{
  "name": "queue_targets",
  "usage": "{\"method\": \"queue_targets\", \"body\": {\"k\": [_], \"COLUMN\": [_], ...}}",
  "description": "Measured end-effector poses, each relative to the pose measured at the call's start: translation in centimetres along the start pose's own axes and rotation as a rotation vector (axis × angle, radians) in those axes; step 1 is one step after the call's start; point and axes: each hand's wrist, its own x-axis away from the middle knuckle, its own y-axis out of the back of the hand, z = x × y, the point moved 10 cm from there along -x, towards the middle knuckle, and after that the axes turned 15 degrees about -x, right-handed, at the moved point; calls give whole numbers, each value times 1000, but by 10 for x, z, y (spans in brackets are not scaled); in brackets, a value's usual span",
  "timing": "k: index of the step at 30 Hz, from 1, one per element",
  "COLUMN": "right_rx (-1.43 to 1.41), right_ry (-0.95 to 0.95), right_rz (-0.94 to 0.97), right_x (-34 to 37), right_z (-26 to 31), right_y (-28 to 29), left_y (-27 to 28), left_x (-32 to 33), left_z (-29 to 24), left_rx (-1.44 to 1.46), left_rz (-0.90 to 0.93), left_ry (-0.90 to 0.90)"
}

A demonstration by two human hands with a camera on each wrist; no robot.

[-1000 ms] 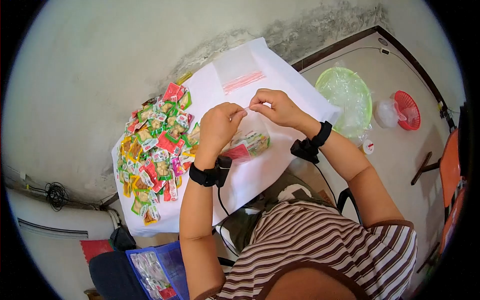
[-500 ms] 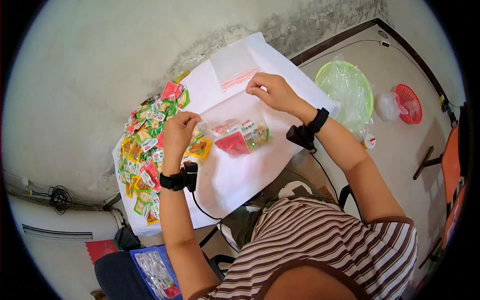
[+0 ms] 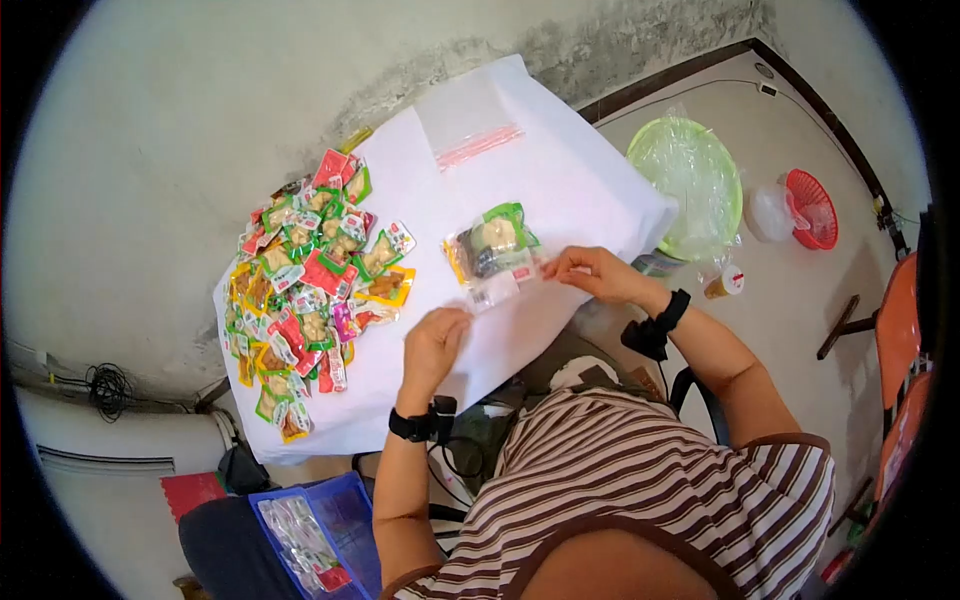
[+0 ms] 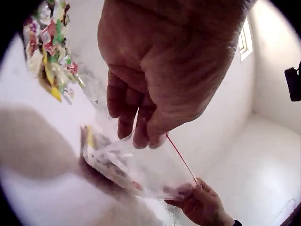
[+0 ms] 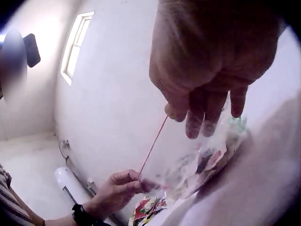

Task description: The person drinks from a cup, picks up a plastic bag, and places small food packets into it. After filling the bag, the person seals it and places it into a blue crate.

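Note:
A clear zip bag [image 3: 492,288] with a red line along its mouth holds several small snack packets [image 3: 497,234] and lies low over the white-covered table. My left hand [image 3: 435,350] pinches one end of the mouth between thumb and fingers. At the opposite end, my right hand [image 3: 600,275] pinches the edge too. In the left wrist view the red strip [image 4: 181,153] runs taut from one hand to the other. The packets sit at the bag's bottom, on the side away from my body.
A heap of colourful snack packets [image 3: 300,290] covers the table's left side. Flat empty zip bags [image 3: 465,115] with red strips lie at the far edge. On the floor to the right stand a green basin [image 3: 685,190] and a red basket [image 3: 815,210]. A blue crate [image 3: 345,520] stands lower left.
The hands, first together at the mouth, spread apart along it, then came down toward my body. The bag has swung round, its mouth now facing me and its packets pointing away.

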Motion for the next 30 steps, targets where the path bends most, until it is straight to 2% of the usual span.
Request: {"method": "queue_targets", "body": {"k": [2, 4, 6, 7, 8, 9, 10, 12, 13, 14, 16, 17, 18, 20, 21, 23, 27, 29, 30], "right_rx": [-50, -16, -219, -219, -252, -285, -284, -277, -276, -269, -264, -275, -286, -253, -218, -222, -275, -131, -97], "right_ry": [-229, -170, -92, -94, -177, -260, -265, -396, -397, -413, -435, -432, -430, -440, -441, -458, -487, -483, -421], "right_rz": [-33, -74, -256, -254, -337, -421, -420, -490, -489, -482, -473, -491, -510, -506, -501, -487, -503, -538, -546], "right_x": [13, 10, 0, -7, -12, -14, -20, -21, -21, -21, -22, -21, -21, -21, -23, -25, -23, -20, -19], "right_z": [-30, -25, -24, -29, -46, -63, -71, -93, -94, -96, -101, -103, -104, -103, -101, -99, -100, -100, -96], "right_y": [0, -1, 10, 10, 17, 24, 25, 31, 31, 30, 27, 27, 28, 29, 30, 30, 33, 40, 43], "left_y": [-8, -14, -21, -24, -29, -39, -50, -63, -71, -71, -13, -27, -29, -61, -66, -82, -94, -90, -83], "left_x": [7, 6, -6, -13, -20, -27, -29, -32, -27, -26, -21, -12, -8, 2, 0, -12, -23, -27, -27], "left_z": [0, 10, 24, 36, 49, 60, 66, 72, 76, 69, 9, 6, 3, -45, -50, -51, -37, -28, -31], "left_rx": [53, 149, 180, 216, 252, 247, 250, 218, 156, 156, -394, -373, -373, -277, -280, -491, -518, -398, -365], "left_rz": [7, 62, 30, 21, 12, -9, -8, 12, 122, 121, -416, -405, -401, -219, -221, -149, -132, -172, -236], "left_ry": [-10, 102, 136, 221, 305, 295, 300, 376, 489, 491, 77, -91, -89, -454, -446, -378, -343, -359, -372]}}
